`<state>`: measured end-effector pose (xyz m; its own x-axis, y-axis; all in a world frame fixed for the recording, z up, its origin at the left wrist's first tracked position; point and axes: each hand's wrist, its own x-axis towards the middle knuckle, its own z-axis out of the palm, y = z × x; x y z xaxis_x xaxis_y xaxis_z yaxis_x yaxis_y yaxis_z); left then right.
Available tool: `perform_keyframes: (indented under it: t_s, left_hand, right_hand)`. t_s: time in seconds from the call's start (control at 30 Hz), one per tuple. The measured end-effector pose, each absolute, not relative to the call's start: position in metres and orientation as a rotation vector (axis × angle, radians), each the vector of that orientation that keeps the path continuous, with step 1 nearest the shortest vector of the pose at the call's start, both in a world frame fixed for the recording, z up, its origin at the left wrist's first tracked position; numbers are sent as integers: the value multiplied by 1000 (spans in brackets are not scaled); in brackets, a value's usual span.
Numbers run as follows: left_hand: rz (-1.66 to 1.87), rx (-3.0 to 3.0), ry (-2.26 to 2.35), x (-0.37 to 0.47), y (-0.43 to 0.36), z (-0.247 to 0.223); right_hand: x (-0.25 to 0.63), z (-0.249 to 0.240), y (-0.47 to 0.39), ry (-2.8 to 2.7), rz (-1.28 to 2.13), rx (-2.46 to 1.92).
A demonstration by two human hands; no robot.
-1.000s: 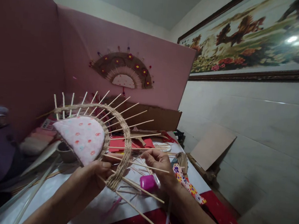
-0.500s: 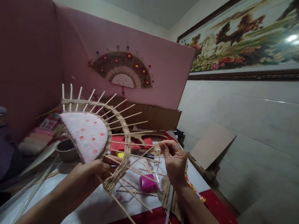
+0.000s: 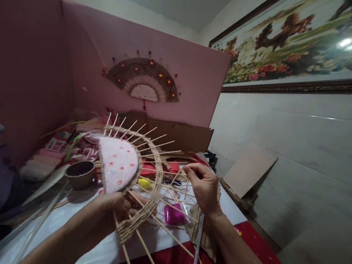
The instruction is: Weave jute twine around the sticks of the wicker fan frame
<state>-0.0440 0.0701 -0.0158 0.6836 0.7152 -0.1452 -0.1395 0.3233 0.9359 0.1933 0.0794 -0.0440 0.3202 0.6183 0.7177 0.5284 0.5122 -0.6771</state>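
My left hand holds a half-round fan frame by its lower part, fingers behind it. The frame has a padded white half-disc with red spots, thin wooden sticks fanning outward, and a woven twine band around them. The sticks point up, right and down. To the right of the band, my right hand pinches a thin strand of twine between thumb and fingertips. The strand runs down-left toward the band.
A finished fan hangs on the pink board behind. On the table are a brown bowl, a magenta packet, a yellow lump, loose sticks and corrugated cardboard. A clear rod lies near the front.
The fan frame has moved right and turned clockwise in my left hand, uncovering more of the bowl and the yellow lump. My right hand has shifted slightly left, still pinching the strand.
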Motion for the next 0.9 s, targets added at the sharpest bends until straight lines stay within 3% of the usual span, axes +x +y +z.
perform_keyframes:
  t_s: [0.9]
  left_hand:
    - [650, 1024, 669, -40, 77, -26]
  right_hand:
    - [194, -42, 75, -1432, -39, -1103]
